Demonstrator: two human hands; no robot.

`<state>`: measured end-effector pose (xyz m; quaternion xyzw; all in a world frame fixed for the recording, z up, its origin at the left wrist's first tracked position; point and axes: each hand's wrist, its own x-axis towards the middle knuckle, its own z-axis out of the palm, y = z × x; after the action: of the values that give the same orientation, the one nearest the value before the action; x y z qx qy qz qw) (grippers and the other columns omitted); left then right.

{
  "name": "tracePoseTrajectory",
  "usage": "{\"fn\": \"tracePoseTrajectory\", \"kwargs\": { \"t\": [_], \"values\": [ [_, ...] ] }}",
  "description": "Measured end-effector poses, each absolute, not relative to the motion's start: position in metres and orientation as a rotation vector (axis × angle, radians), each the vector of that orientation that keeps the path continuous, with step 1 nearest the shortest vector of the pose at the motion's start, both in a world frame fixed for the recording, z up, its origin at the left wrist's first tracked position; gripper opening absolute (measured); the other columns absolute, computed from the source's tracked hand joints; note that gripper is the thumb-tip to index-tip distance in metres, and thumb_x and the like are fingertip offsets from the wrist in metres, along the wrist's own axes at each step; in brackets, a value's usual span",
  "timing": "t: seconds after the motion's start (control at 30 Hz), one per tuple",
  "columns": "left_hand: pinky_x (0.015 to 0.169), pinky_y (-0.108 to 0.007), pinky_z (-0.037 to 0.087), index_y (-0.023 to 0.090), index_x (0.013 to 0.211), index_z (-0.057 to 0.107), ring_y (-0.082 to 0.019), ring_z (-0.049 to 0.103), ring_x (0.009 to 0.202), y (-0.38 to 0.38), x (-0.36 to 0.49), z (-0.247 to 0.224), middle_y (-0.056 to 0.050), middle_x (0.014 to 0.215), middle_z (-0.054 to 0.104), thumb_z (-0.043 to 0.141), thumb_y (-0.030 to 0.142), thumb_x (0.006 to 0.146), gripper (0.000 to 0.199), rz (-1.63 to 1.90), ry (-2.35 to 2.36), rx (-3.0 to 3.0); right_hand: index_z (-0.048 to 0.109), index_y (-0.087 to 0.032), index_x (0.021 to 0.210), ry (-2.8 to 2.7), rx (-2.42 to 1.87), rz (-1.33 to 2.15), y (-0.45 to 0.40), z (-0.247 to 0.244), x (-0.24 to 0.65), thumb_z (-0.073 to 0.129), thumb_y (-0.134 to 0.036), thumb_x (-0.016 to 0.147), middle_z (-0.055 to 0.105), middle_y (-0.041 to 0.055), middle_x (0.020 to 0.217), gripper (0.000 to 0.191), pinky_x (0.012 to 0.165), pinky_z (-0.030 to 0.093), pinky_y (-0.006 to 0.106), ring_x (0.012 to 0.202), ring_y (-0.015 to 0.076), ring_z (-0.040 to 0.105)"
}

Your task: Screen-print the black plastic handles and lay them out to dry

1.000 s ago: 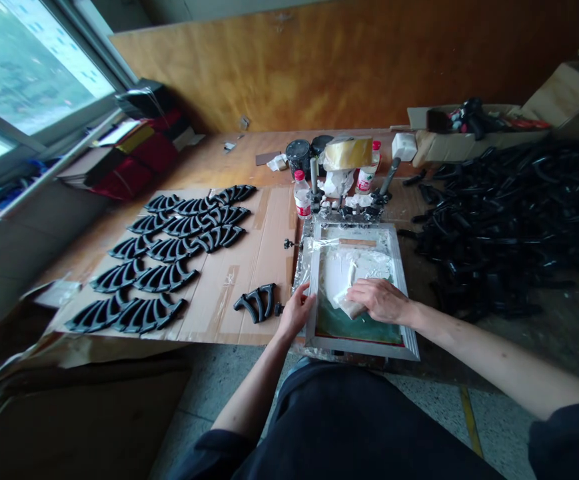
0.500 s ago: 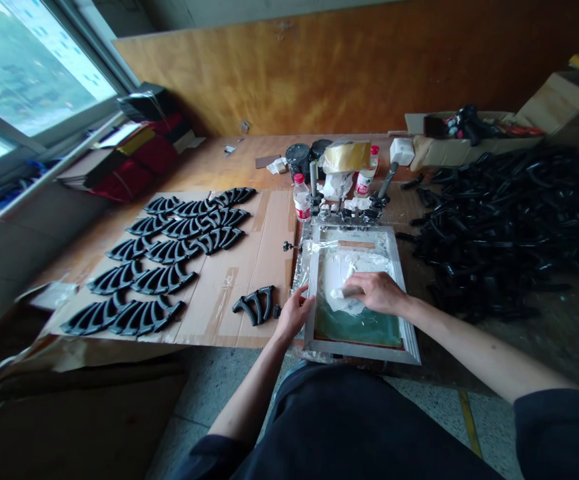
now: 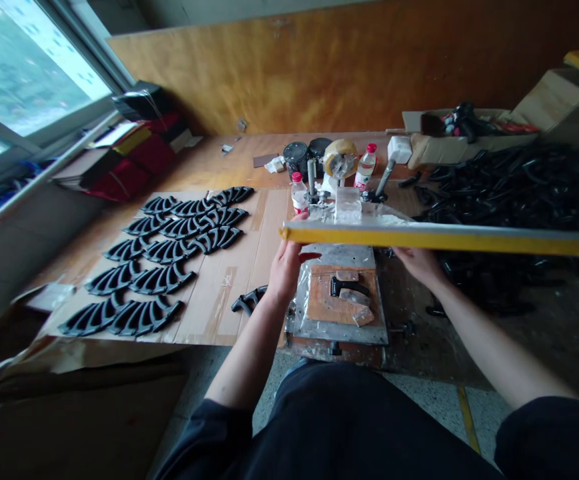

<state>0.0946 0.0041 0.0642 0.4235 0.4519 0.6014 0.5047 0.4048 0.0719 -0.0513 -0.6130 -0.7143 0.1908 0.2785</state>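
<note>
A screen printing frame [image 3: 444,239] is tilted up on its hinge, its yellow near edge facing me. My left hand [image 3: 285,270] grips the frame's left corner, the thumb showing just below the edge. Under the frame's middle is my right hand [image 3: 419,267]; its fingers are mostly hidden behind the edge, so what it holds does not show. Below, on the metal base plate [image 3: 339,331], a wooden block [image 3: 319,303] carries a curved black plastic handle [image 3: 349,287] with small white marking at its left end.
Rows of black handles [image 3: 156,280] lie on cardboard [image 3: 209,313] at left, with a few loose ones [image 3: 249,300] nearer. A heap of black parts [image 3: 519,187] fills the right. Bottles [image 3: 366,167], dark tins [image 3: 296,159] and a tape roll [image 3: 340,159] stand behind the hinge clamps.
The frame has swung up from lying flat, uncovering the handle beneath. My left hand has moved up along with its corner. My right hand has left the white ink and gone under the frame.
</note>
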Motion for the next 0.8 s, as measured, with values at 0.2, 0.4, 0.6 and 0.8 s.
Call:
{"fn": "tracePoseTrajectory", "kwargs": {
  "t": [0.2,0.4,0.6,0.8],
  "values": [
    [0.067,-0.027,0.053,0.017,0.117,0.056,-0.02,0.067,0.09,-0.014,0.118,0.038,-0.014,0.108,0.069,0.047,0.064,0.085,0.058,1.293,1.175,0.821,0.059,-0.016,0.083,-2.418,-1.537,0.426,0.011,-0.089,0.323,0.06,-0.032,0.087,0.064,0.0129,0.095,0.016,0.083,0.044,0.036,0.094,0.0256,0.057],
    [0.07,-0.031,0.056,0.015,0.11,0.061,-0.025,0.068,0.097,-0.088,0.141,-0.038,-0.017,0.118,0.066,0.06,0.061,0.079,0.056,0.886,1.154,0.412,0.056,-0.017,0.088,-2.44,-1.27,0.44,-0.03,-0.059,0.28,0.051,-0.027,0.094,0.064,0.0092,0.089,0.012,0.081,0.044,0.033,0.092,0.0226,0.056],
    [0.056,-0.024,0.054,0.013,0.095,0.06,-0.017,0.07,0.071,-0.105,0.045,-0.075,-0.012,0.101,0.071,0.056,0.051,0.084,0.039,1.072,1.606,0.403,0.059,-0.02,0.108,-2.446,-1.806,0.391,0.005,-0.069,0.372,0.046,-0.021,0.095,0.063,0.0101,0.109,0.018,0.081,0.044,0.03,0.1,0.02,0.058],
    [0.047,-0.028,0.05,0.016,0.068,0.056,-0.019,0.062,0.052,-0.123,-0.069,-0.125,-0.01,0.061,0.066,0.037,0.051,0.088,0.044,0.685,2.181,0.398,0.061,-0.016,0.114,-2.403,-2.354,0.419,0.036,-0.107,0.477,0.054,-0.006,0.079,0.067,0.0171,0.104,0.038,0.079,0.044,0.034,0.1,0.0261,0.061]
  ]
}}
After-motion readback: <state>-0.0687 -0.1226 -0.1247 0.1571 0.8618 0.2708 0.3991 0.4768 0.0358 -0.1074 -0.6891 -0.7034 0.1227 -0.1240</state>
